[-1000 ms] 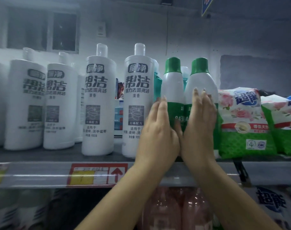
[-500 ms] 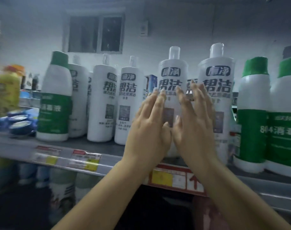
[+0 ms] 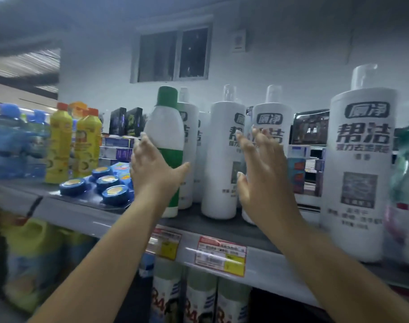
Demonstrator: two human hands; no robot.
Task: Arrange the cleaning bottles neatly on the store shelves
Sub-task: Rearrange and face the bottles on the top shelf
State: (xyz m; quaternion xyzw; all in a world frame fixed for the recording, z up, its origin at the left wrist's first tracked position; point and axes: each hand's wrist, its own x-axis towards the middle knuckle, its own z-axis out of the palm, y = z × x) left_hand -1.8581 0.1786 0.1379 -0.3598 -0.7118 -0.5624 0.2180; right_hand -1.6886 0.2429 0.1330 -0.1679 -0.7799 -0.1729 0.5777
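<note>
The left grip (image 3: 152, 169) is spread around the green-capped bottle (image 3: 167, 145) at frame centre, thumb and fingers not visibly clamped. The right grip (image 3: 259, 173) is held flat and open before the white bottles (image 3: 224, 159), likely to push them into line on the shelf (image 3: 222, 227).

Smooth white plastic on the tall cleaner bottles (image 3: 223, 159), faintly glossy, with clear plastic caps (image 3: 229, 92); matt green plastic cap on the green-and-white bottle (image 3: 167, 127). Glossy yellow plastic on the bottles (image 3: 59, 145) toward the shelf's left end; paper price tags (image 3: 221, 256) along the smooth grey shelf edge (image 3: 87, 216).
</note>
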